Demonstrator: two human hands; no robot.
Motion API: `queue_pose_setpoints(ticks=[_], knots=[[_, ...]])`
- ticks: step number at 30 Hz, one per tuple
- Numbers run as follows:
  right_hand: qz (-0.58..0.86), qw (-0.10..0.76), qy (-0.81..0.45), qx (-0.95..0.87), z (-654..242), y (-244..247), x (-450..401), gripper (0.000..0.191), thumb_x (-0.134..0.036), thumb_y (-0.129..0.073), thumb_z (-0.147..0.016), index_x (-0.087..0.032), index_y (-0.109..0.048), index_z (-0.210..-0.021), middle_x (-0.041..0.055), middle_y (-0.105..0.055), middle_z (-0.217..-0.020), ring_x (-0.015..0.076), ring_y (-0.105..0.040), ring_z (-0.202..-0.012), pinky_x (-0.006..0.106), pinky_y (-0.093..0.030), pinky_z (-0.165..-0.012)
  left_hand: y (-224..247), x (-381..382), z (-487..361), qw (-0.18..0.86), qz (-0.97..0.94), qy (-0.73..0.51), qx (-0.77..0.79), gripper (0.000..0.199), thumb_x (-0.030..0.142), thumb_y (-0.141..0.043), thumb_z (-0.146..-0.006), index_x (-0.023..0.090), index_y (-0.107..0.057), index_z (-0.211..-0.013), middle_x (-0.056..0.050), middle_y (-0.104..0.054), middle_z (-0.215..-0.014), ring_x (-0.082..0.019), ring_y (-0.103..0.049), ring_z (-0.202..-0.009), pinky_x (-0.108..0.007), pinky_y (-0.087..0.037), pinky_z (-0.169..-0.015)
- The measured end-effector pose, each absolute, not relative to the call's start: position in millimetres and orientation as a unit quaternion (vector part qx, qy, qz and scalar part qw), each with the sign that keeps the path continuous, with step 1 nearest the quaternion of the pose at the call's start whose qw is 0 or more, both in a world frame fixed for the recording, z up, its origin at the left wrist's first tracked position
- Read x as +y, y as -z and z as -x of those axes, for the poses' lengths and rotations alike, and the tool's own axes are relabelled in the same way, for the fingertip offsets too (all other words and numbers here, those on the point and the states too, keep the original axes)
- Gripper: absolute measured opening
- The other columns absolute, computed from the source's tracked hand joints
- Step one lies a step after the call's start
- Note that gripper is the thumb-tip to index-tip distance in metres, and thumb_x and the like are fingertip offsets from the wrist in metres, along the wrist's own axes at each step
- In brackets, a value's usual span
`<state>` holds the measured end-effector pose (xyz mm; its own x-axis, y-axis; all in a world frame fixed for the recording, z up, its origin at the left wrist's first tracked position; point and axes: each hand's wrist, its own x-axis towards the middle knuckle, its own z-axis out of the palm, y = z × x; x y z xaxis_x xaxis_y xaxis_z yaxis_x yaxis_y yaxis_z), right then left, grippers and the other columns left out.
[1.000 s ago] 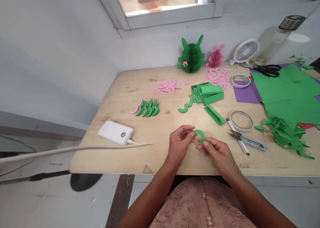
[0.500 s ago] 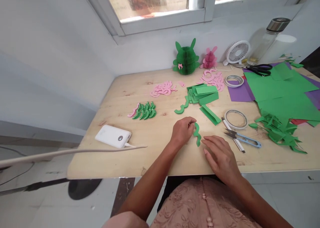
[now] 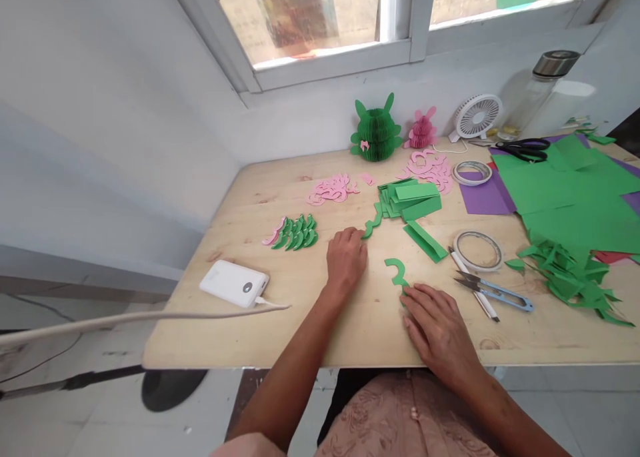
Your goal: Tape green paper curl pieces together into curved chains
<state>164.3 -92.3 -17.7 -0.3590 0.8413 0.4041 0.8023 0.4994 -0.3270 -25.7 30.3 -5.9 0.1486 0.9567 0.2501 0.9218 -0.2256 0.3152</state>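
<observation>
At the near end of a wavy green paper strip [image 3: 375,217], which runs toward the folded green paper pieces [image 3: 414,200], my left hand [image 3: 347,260] has its fingers curled and closed on the paper. My right hand [image 3: 435,320] lies with its fingers stretched out on the tabletop. Its fingertips cover the lower end of a second wavy green paper cutout [image 3: 397,269], whose curved upper part shows between my hands. A single folded green strip [image 3: 425,241] lies beyond my right hand.
Blue-handled thread snips [image 3: 495,291], a white pen [image 3: 479,293] and a tape roll [image 3: 477,250] lie right of my right hand. Green scraps [image 3: 575,280] and sheets [image 3: 575,183] cover the right side. Stacked green crescents [image 3: 297,232] and a power bank [image 3: 234,283] lie left.
My left hand has let go of the small wavy cutout and moved left to the other wavy strip. My right fingertips now rest on the small cutout's lower end.
</observation>
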Motion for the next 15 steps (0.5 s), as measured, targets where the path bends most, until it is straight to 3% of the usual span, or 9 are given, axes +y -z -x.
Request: queue_pose_setpoints(ticks=[4, 15], knots=[[0.499, 0.268, -0.03, -0.824, -165, 20, -92, 0.029, -0.022, -0.047, -0.089, -0.019, -0.063, -0.113, 0.0106, -0.065, -0.117, 0.026, -0.054, -0.114, 0.046, -0.043, -0.092, 8, 46, 23, -0.006, -0.771, -0.144, 0.62, 0.026, 0.016, -0.054, -0.082, 0.021, -0.062, -0.107, -0.009, -0.065, -0.11, -0.026, -0.056, -0.099, -0.037, -0.042, -0.079], [0.497, 0.28, -0.042, -0.82, -165, 18, -92, 0.029, -0.02, -0.049, -0.087, -0.019, -0.062, -0.113, 0.0091, -0.066, -0.116, 0.0249, -0.054, -0.115, 0.045, -0.044, -0.093, 1, 21, 36, -0.052, -0.766, -0.133, 0.627, 0.021, 0.015, -0.046, -0.087, 0.017, -0.065, -0.079, -0.01, -0.068, -0.082, -0.024, -0.059, -0.08, -0.037, -0.037, -0.071]])
